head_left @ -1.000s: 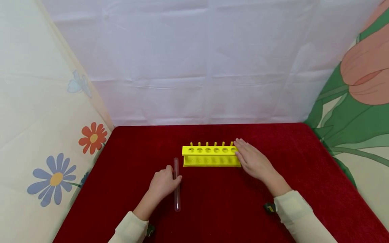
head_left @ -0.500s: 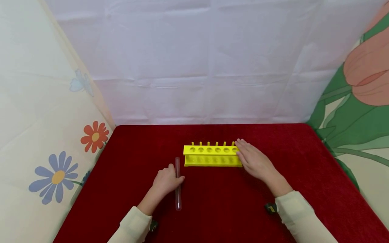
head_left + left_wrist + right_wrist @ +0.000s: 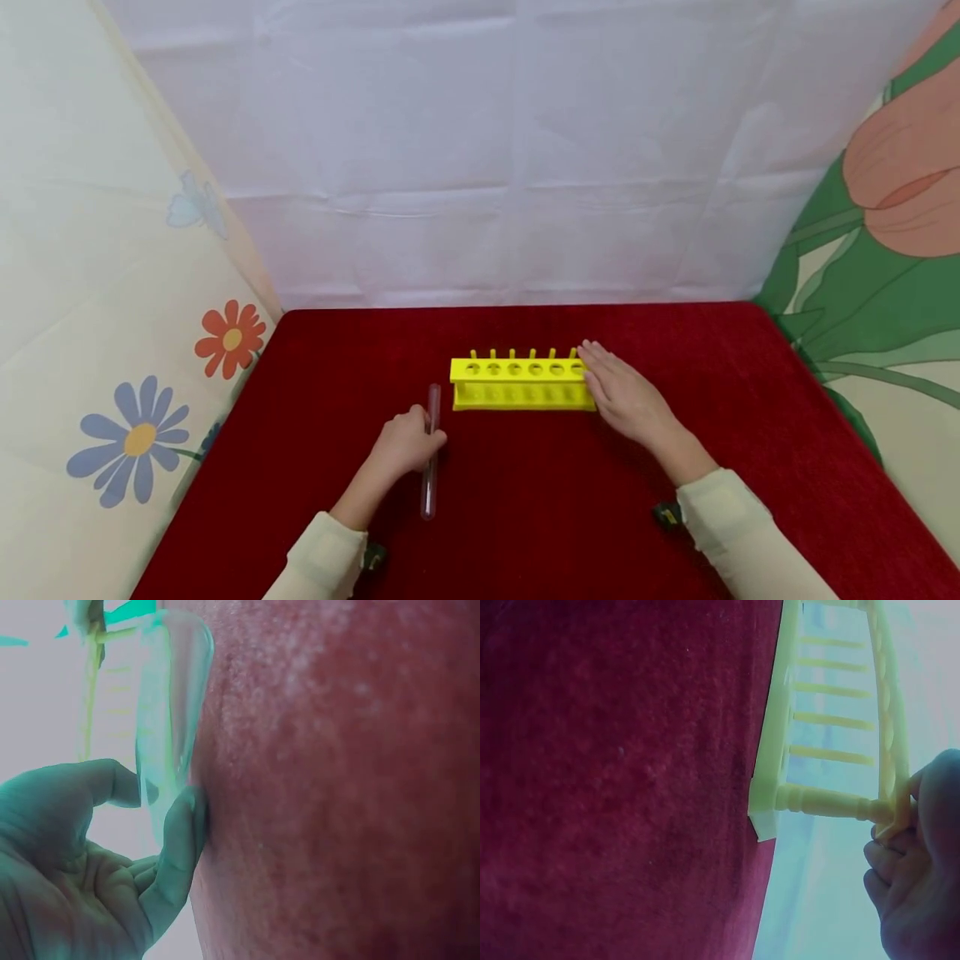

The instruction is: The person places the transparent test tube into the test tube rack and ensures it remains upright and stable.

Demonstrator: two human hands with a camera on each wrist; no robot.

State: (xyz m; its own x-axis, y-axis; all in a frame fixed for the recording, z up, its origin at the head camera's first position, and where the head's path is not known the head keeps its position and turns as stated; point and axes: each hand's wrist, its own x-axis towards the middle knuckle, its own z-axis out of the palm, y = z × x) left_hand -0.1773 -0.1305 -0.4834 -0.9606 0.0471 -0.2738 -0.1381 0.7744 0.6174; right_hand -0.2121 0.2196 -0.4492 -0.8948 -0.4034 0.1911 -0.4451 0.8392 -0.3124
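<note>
My left hand (image 3: 405, 442) pinches a clear test tube (image 3: 429, 492) between thumb and fingers, left of the yellow rack. The left wrist view shows the thumb and fingertips on either side of the tube (image 3: 171, 690), close over the red cloth. The tube leans slightly, its far end pointing toward the rack's left side. At the right end of the yellow test tube rack (image 3: 517, 398), my right hand (image 3: 628, 398) grips the corner of the top plate. In the right wrist view, thumb and fingers close about that corner of the rack (image 3: 829, 801). The rack stands upright with its holes unfilled.
Red cloth (image 3: 540, 508) covers the table. A white sheet (image 3: 480, 167) hangs behind it, with flower-printed cloths (image 3: 138, 275) along the left and right sides. Pegs (image 3: 512, 354) stick up along the back of the rack.
The test tube has tilted a little, its near end swinging left as my left hand shifts slightly. The rack and my right hand stay in place.
</note>
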